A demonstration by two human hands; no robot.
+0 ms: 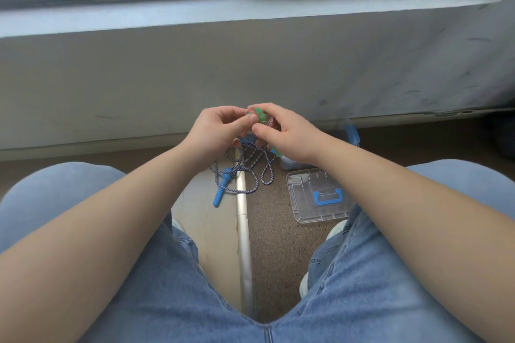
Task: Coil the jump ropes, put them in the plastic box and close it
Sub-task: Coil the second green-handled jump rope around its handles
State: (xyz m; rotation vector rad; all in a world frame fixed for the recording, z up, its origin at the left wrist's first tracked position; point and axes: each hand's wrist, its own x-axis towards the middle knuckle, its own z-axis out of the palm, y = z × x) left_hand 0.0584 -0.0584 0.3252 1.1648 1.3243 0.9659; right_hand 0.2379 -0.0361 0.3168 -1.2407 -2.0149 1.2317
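My left hand [216,129] and my right hand [281,129] meet above the floor, both closed on a small coiled jump rope with green handles [261,115]; most of it is hidden by my fingers. Below them a blue-and-white twisted jump rope [252,168] lies loose on the floor, one blue handle [221,189] pointing toward me. The clear plastic lid with a blue latch [317,196] lies flat on the floor to the right. The box itself [292,163] shows only partly, under my right wrist.
I am seated, with my knees in blue jeans at both sides. A metal floor strip [243,220] runs between pale flooring and speckled brown carpet. A grey wall and window sill stand straight ahead. A blue piece [351,132] lies by the baseboard.
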